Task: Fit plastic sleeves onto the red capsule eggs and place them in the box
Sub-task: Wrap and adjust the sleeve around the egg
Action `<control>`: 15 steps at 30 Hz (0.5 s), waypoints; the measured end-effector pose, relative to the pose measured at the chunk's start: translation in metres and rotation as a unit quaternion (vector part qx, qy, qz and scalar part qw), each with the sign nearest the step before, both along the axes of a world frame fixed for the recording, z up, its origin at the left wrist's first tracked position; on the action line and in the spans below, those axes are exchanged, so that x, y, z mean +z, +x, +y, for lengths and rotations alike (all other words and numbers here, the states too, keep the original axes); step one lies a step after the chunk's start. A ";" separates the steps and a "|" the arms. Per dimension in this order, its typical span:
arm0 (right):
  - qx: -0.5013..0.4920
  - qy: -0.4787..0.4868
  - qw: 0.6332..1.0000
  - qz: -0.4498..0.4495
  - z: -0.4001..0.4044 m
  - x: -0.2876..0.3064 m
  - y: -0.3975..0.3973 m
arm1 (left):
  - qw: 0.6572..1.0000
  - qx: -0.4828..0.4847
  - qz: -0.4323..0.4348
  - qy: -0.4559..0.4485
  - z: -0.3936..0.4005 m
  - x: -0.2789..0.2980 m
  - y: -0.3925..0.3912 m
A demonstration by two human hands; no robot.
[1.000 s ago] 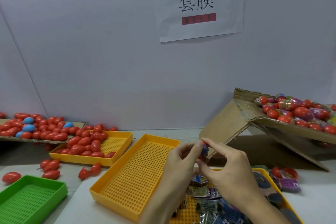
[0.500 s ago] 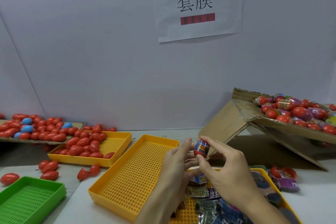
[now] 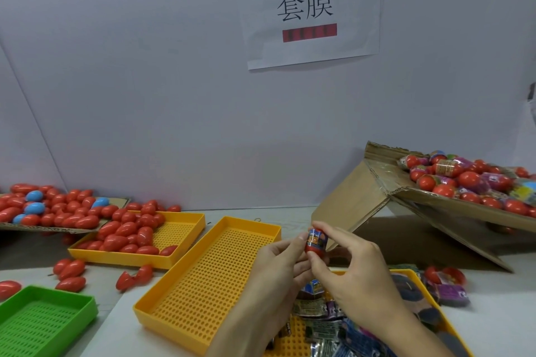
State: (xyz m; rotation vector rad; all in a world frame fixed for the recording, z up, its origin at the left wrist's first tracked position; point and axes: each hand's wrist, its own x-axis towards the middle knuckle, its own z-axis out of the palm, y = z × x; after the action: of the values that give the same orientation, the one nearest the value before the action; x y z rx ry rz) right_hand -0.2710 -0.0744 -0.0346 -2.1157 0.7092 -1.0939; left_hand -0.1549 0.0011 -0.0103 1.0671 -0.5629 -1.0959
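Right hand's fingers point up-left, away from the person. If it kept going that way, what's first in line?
Apart from the sleeved egg that the right hand pinches and the left hand's fingertips touching it, likely the empty yellow tray's far rim, then the wall; depth is unclear.

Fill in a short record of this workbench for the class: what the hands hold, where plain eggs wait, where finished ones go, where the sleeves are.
held: sleeved egg, pinched by right hand, left hand touching it
plain eggs: left yellow tray and cardboard sheet behind it
finished eggs: tilted box, right
sleeves: yellow tray under the hands
empty: middle yellow tray, green tray
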 end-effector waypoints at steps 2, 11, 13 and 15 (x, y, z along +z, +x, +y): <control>0.008 0.010 1.000 -0.005 -0.001 -0.001 0.001 | 1.000 -0.006 0.018 0.001 0.000 -0.001 0.001; 0.048 0.133 0.990 -0.001 -0.006 -0.010 0.001 | 0.984 0.173 0.016 0.046 0.019 -0.003 0.053; 0.036 0.142 0.989 -0.004 -0.007 -0.009 0.002 | 0.975 0.206 -0.040 0.073 0.007 0.009 0.046; 0.024 0.139 0.990 0.001 -0.007 -0.009 0.004 | 0.976 0.173 -0.115 0.073 -0.024 0.040 0.023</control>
State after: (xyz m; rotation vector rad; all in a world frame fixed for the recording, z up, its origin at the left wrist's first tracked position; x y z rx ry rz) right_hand -0.2672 -0.0816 -0.0441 -1.8862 0.7608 -0.9085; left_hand -0.1322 -0.0230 0.0299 1.3746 -0.4598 -0.7215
